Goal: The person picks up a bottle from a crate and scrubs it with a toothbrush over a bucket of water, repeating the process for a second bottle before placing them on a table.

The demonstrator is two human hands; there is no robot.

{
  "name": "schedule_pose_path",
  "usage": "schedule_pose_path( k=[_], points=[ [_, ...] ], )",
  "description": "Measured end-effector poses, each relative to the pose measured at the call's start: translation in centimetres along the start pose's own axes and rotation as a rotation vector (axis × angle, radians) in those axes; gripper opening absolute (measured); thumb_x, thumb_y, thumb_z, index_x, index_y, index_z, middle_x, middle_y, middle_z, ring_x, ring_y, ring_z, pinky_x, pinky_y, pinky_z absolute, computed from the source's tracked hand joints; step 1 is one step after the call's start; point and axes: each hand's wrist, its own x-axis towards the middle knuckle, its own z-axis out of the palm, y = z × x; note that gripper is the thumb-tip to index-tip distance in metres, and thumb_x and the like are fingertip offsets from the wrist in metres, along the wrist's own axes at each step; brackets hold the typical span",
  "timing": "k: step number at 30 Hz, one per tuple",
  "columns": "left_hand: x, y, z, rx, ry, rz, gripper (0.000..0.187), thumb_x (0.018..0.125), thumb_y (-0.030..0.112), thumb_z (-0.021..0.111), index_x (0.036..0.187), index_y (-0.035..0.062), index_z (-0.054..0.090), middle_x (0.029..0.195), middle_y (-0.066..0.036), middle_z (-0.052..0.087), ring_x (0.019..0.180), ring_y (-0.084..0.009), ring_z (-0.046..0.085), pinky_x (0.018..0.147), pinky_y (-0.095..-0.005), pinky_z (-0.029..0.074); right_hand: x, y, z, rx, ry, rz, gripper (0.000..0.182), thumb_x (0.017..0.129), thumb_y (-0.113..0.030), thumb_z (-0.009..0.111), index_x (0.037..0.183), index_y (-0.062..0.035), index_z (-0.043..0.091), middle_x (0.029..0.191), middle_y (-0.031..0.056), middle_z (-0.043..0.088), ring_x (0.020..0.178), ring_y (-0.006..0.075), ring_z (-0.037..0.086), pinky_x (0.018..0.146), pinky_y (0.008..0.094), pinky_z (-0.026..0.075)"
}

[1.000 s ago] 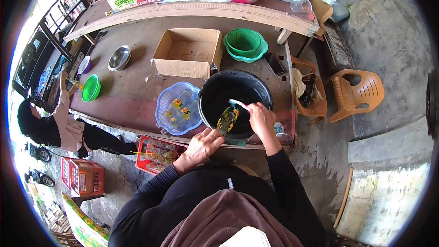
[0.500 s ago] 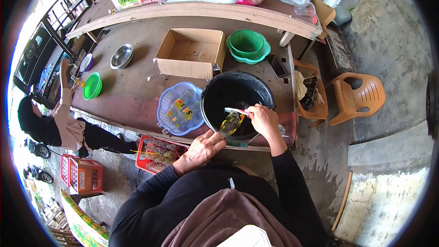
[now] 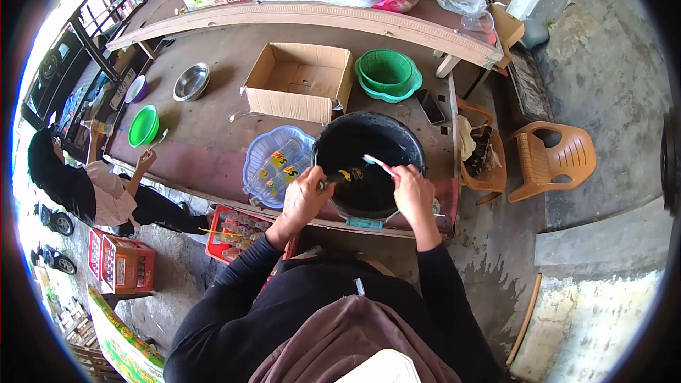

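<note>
My left hand (image 3: 306, 197) is closed round the near end of a glass bottle (image 3: 347, 175) with yellow and red print, held over the left part of a black bucket (image 3: 369, 202) of dark water. My right hand (image 3: 414, 195) grips a brush (image 3: 380, 164) with a pink and white handle, its head pointing left above the water. Brush and bottle are apart. Left of the bucket, a pale blue scalloped basin (image 3: 257, 150) holds several clear bottles (image 3: 281, 164) with the same print.
Behind are a cardboard box (image 3: 289, 104), green basins (image 3: 386, 71) and a phone (image 3: 430, 107). A metal bowl (image 3: 191, 82) and green bowl (image 3: 144, 126) lie left, near another person (image 3: 85, 188). A red crate (image 3: 225, 234) of bottles stands below; plastic chairs (image 3: 557, 159) are right.
My left hand has moved up and left with the bottle, which now lies flatter and away from the brush. The other person's arm has come down, and a hand now shows near the green bowl.
</note>
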Motion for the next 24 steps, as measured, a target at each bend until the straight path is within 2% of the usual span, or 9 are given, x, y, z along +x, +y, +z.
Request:
schedule_pose_path(
  k=[1, 2, 5, 9, 16, 17, 20, 24],
  points=[
    [0.4, -0.4, 0.1, -0.021, 0.026, -0.052, 0.027, 0.078, 0.019, 0.075, 0.084, 0.0012, 0.055, 0.074, -0.017, 0.061, 0.066, -0.0337, 0.063, 0.058, -0.04, 0.048, -0.6, -1.0, 0.0, 0.12, 0.018, -0.03, 0.014, 0.091, -0.019, 0.057, 0.099, -0.0117, 0.065, 0.091, 0.01, 0.063, 0.075, 0.0356, 0.066, 0.067, 0.047, 0.052],
    [0.7, -0.7, 0.1, -0.021, 0.027, -0.052, 0.027, 0.078, 0.019, 0.075, 0.084, 0.0012, 0.055, 0.074, -0.017, 0.061, 0.066, -0.0337, 0.063, 0.058, -0.04, 0.048, -1.2, -1.8, -0.3, 0.172, -0.052, -0.058, 0.014, 0.092, -0.021, 0.057, 0.099, -0.012, 0.065, 0.091, 0.0104, 0.063, 0.074, 0.0362, 0.065, 0.067, 0.0467, 0.052],
    [1.5, -2.0, 0.7, 0.014, 0.088, -0.098, 0.03, 0.08, 0.023, 0.075, 0.082, 0.0007, 0.055, 0.064, -0.017, 0.06, 0.055, -0.0332, 0.061, 0.052, -0.0387, 0.045, -1.7, -1.6, 1.0, 0.062, -0.089, -0.029, 0.015, 0.092, -0.019, 0.056, 0.099, -0.0101, 0.065, 0.092, 0.012, 0.063, 0.074, 0.0367, 0.066, 0.067, 0.0458, 0.053],
    [2.9, -1.4, -0.1, 0.055, 0.001, -0.241, 0.031, 0.08, 0.027, 0.073, 0.085, 0.0016, 0.056, 0.07, -0.019, 0.064, 0.063, -0.0371, 0.065, 0.057, -0.0427, 0.05, -1.7, -2.4, 0.7, 0.094, -0.053, -0.02, 0.014, 0.091, -0.017, 0.055, 0.097, -0.0078, 0.064, 0.091, 0.0124, 0.063, 0.075, 0.0354, 0.066, 0.067, 0.0451, 0.053],
    [6.2, -1.8, 0.9, -0.1, 0.002, -0.116, 0.032, 0.074, 0.025, 0.078, 0.087, 0.0006, 0.062, 0.082, -0.018, 0.066, 0.077, -0.0348, 0.066, 0.069, -0.0393, 0.052, -0.2, -0.9, 3.0, -0.168, -0.02, 0.033, 0.017, 0.09, -0.014, 0.052, 0.092, -0.0042, 0.066, 0.091, 0.0161, 0.063, 0.077, 0.0337, 0.068, 0.066, 0.044, 0.055],
    [6.6, -1.9, 1.3, -0.125, -0.003, -0.077, 0.031, 0.072, 0.023, 0.079, 0.088, 0.0006, 0.063, 0.083, -0.018, 0.066, 0.079, -0.0348, 0.066, 0.07, -0.0392, 0.052, -0.1, -0.3, 3.1, -0.179, -0.135, 0.002, 0.018, 0.089, -0.013, 0.052, 0.091, -0.0044, 0.067, 0.09, 0.0169, 0.064, 0.077, 0.0346, 0.068, 0.066, 0.044, 0.055],
    [7.8, -2.2, 2.7, -0.119, -0.015, -0.013, 0.031, 0.067, 0.018, 0.08, 0.089, 0.0008, 0.066, 0.086, -0.017, 0.064, 0.083, -0.0342, 0.065, 0.074, -0.0394, 0.052, 0.5, -0.7, 2.4, -0.112, -0.137, -0.008, 0.017, 0.088, -0.012, 0.053, 0.094, -0.0048, 0.068, 0.09, 0.0172, 0.065, 0.076, 0.0358, 0.069, 0.066, 0.0446, 0.055],
    [9.1, -2.9, 5.0, -0.129, -0.113, -0.015, 0.034, 0.064, 0.019, 0.081, 0.093, 0.0027, 0.071, 0.084, -0.015, 0.064, 0.079, -0.0305, 0.066, 0.074, -0.0365, 0.053, 0.4, -0.1, 1.4, -0.079, -0.015, 0.067, 0.018, 0.088, -0.013, 0.053, 0.096, -0.0062, 0.068, 0.093, 0.0155, 0.065, 0.081, 0.0353, 0.068, 0.069, 0.0456, 0.054]
  ],
)
